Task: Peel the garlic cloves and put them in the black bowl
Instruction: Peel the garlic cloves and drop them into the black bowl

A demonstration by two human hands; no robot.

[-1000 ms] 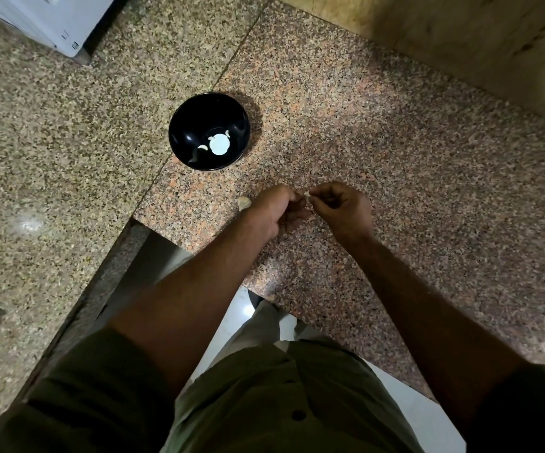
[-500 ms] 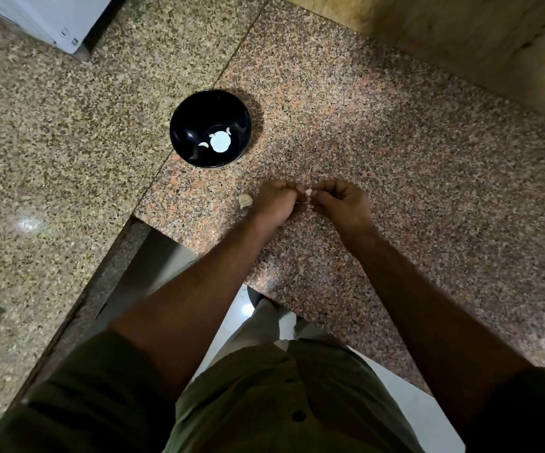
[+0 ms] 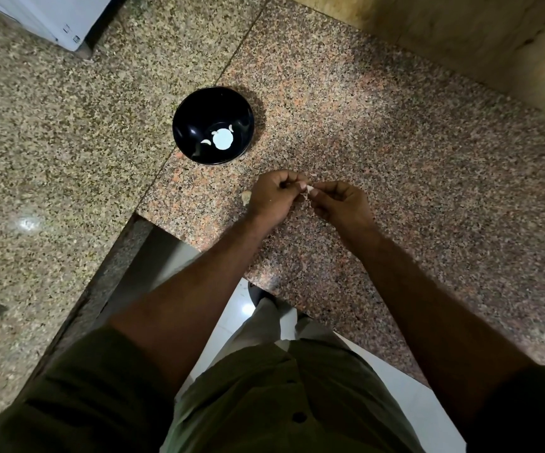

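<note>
1. Head view: our left hand and right hand together pinch one small garlic clove between curled fingertips, just above the granite counter near its front edge.
2. Both forearms reach forward, knuckles up.
3. The black bowl sits farther back to the left, holding a few pale peeled cloves.

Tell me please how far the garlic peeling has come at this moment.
Partly done. At least two small pale peeled cloves already lie in the round glossy black bowl, beside a white glare spot. In hand: the left hand and right hand pinch one small white garlic clove between them, mid-peel. Left: it must go into the bowl, and one tan unpeeled clove waits on the speckled granite counter.
</note>
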